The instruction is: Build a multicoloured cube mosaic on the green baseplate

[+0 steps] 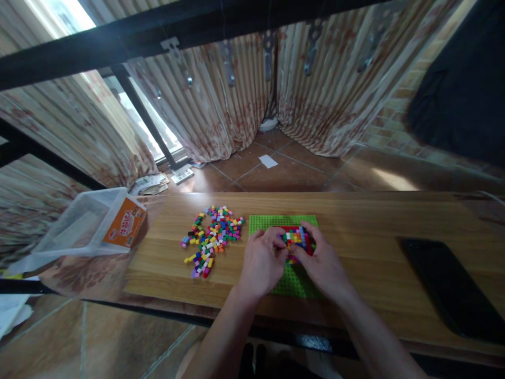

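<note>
A green studded baseplate (260,223) lies on the wooden table in front of me. On it sits a block of small multicoloured toy bricks (294,237), with red along its far side and blue on the right. My left hand (265,259) is at the block's left side, its thumb and fingers pinched together; what is between them is hidden. My right hand (324,261) grips the block from the right, index finger at the far corner and thumb at the near side. Both hands cover part of the block and the plate.
Left of the baseplate is a spread pile of loose toy bricks (216,231). A clear plastic box (84,221) with an orange label stands beyond the table's left end. A black phone (450,287) lies on the right of the wooden table (366,226).
</note>
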